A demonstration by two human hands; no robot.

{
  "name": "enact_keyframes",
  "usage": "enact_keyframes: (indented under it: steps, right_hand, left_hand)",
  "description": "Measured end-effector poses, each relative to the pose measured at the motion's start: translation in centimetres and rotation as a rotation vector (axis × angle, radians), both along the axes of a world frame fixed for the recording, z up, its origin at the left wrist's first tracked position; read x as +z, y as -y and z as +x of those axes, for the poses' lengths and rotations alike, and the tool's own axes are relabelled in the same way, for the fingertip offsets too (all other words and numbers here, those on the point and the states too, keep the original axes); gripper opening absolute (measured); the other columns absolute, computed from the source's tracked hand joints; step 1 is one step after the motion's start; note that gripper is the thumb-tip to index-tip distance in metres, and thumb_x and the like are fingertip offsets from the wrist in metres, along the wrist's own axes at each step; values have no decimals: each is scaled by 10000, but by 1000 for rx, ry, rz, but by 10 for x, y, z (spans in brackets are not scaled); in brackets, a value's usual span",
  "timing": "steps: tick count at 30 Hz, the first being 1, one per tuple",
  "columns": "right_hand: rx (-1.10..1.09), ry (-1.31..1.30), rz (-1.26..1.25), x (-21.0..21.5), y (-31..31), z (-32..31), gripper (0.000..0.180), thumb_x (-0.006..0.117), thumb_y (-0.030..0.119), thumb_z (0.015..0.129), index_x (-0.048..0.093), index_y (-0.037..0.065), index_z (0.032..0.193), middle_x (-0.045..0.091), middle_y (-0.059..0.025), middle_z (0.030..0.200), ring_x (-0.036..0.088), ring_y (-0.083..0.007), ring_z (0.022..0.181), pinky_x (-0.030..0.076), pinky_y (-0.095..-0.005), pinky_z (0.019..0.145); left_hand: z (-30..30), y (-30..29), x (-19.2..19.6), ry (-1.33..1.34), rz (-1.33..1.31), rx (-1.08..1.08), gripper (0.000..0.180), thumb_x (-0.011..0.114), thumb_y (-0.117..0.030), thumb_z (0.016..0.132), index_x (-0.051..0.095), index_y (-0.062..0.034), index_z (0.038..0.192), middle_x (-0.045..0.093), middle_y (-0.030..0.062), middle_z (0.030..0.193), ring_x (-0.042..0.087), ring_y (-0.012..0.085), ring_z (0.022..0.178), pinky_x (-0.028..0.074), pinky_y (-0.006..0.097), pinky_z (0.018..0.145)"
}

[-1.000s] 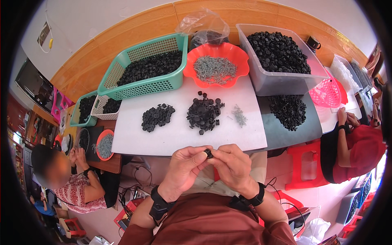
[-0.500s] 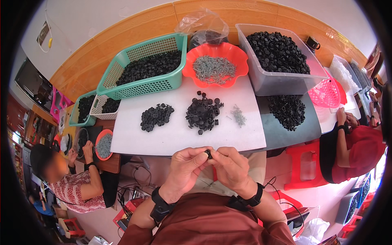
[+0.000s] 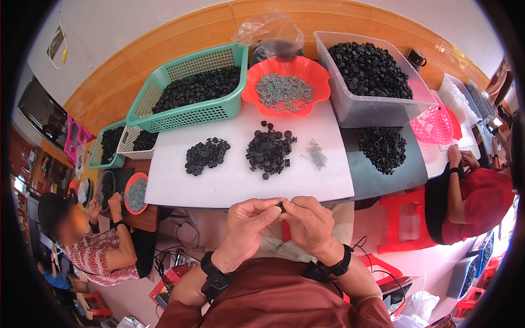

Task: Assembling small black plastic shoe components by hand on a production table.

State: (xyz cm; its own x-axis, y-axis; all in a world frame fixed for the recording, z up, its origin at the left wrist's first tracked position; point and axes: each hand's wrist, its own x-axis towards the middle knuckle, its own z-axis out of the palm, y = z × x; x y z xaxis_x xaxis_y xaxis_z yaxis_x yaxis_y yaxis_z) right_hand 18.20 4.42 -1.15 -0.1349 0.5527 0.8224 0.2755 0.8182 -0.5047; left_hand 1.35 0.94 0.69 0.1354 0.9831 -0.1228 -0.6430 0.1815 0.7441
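Note:
My left hand (image 3: 249, 225) and my right hand (image 3: 308, 221) meet at the near edge of the white board (image 3: 175, 183), both pinching one small black part (image 3: 281, 206) between their fingertips. Ahead on the board lie a middle pile of black parts (image 3: 269, 150), a smaller left pile of black parts (image 3: 205, 155) and a few loose grey screws (image 3: 316, 154). An orange bowl of grey screws (image 3: 285, 87) stands behind them.
A green basket of black parts (image 3: 191, 93) stands at the back left, a clear bin of black parts (image 3: 367, 76) at the back right, another black pile (image 3: 381, 147) on the grey top. One person (image 3: 93, 240) works at the left, another person (image 3: 473, 191) at the right.
None beyond a slight shift of my fingers around the small black part.

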Motion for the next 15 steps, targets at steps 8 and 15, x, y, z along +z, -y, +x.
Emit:
enact_keyframes:
  steps: [8,15]
  right_hand:
    - [15,39,24,-1,-2,6,372,833,-39,725,691,17,1065,676,-114,946,686,-248,700,566,-332,575]
    - [39,104,82,5,-7,12,328,827,-8,747,657,29,1025,669,-112,955,678,-251,714,565,-348,582]
  left_hand:
    - [6,4,4,-93,20,13,166,707,25,947,731,31,1111,725,183,1195,695,192,1068,557,330,1001]
    - [13,4,3,-151,95,33,171,699,31,953,726,43,1122,729,180,1187,693,174,1059,549,319,1002]
